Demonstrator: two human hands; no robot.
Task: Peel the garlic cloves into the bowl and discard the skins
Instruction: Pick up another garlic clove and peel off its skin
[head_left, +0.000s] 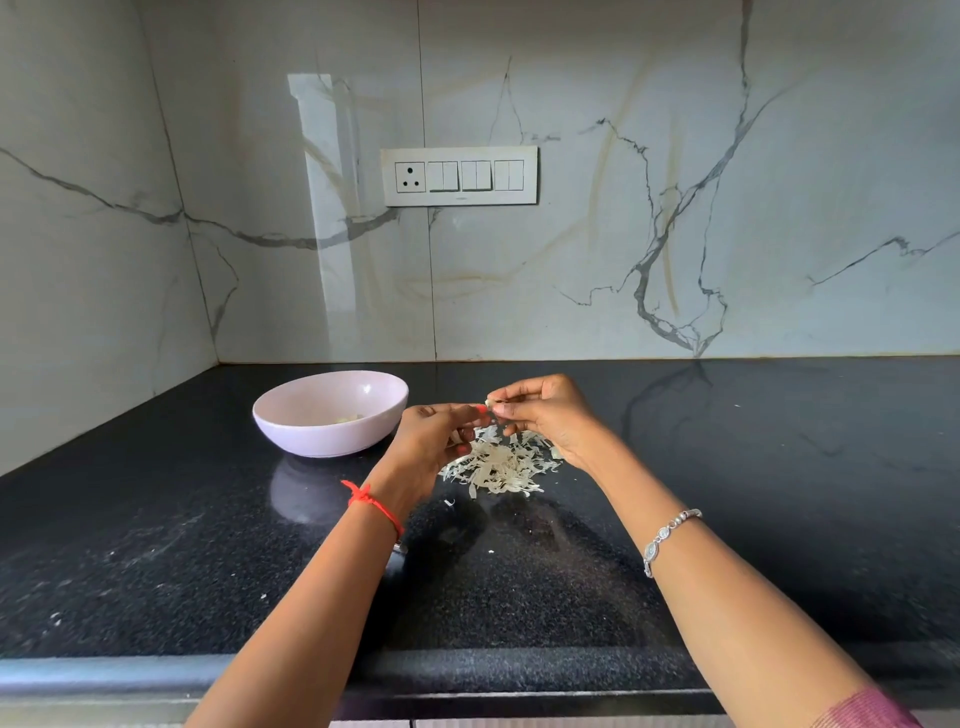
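A pale pink bowl (291, 415) stands on the black counter, left of my hands, with a few peeled cloves (349, 417) inside. Both hands hover over a heap of garlic skins (501, 465). My right hand (550, 415) pinches a small garlic clove (491, 401) between thumb and fingertips. My left hand (431, 441) has its fingers curled, with the tips meeting the right hand's at the clove. Whether the left fingers hold the clove or a bit of its skin I cannot tell.
The black granite counter (727, 467) runs to a marble wall behind and at the left. A switch plate (460, 175) sits on the back wall. Small skin flecks (449, 502) lie near the heap. The counter's front edge (156, 670) is close to me.
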